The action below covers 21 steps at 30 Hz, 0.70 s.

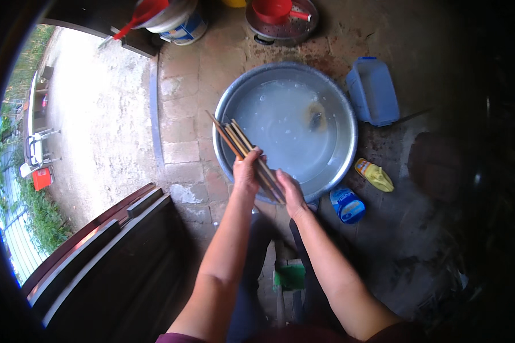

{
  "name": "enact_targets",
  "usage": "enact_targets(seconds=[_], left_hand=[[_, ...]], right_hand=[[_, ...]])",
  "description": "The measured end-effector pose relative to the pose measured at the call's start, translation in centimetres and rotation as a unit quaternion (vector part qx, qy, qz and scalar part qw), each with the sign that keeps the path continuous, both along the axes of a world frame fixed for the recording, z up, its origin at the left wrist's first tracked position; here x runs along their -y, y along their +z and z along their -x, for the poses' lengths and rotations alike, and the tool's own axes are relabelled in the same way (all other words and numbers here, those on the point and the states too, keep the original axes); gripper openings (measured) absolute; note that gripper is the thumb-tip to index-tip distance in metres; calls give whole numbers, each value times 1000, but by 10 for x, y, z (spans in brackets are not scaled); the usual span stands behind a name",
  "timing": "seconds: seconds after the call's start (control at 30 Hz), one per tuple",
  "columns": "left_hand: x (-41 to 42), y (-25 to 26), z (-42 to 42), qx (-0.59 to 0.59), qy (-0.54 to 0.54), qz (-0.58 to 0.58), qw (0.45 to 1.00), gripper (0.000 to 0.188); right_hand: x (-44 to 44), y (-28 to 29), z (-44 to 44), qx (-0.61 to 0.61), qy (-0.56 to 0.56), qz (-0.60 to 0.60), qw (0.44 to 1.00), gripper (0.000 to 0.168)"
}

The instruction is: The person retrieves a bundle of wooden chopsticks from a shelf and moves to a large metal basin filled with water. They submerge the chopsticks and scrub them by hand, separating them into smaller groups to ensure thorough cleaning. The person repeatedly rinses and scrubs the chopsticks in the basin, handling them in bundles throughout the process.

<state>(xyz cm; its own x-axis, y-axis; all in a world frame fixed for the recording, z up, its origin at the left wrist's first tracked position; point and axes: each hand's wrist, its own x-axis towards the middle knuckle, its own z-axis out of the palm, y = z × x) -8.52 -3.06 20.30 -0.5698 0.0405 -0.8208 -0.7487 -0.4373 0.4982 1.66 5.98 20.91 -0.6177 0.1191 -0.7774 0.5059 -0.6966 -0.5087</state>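
Note:
A bundle of chopsticks [240,139] lies slantwise across my two hands, over the near left rim of a round metal basin [350,150]. My left hand [247,169] is closed around the middle of the bundle. Against the lower ends rests my right hand [289,191], its fingers partly hidden behind them. Cloudy, slightly foamy water [283,124] fills part of the basin, and a dark object [315,118] shows in it at the right.
Right of the basin are a blue plastic container [380,92], a yellow bottle or packet [375,175] and a blue labelled container [347,206]. Beyond it stand a metal colander [279,32] with a red strainer [272,9] and a white bucket [182,30]. A wooden door [124,257] is at lower left.

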Motion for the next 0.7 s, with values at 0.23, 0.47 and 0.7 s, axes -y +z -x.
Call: enact_targets(seconds=[0.23, 0.47, 0.7], left_hand=[[-45, -212, -34, 69, -7, -46, 997, 22], [-41, -303, -33, 116, 49, -126, 984, 63], [-52, -328, -37, -82, 34, -429, 899, 56]], right_hand=[[-69, -198, -15, 29, 268, -276, 923, 34], [-98, -294, 58, 90, 310, -409, 853, 46], [-15, -283, 49, -44, 304, -574, 759, 55]])
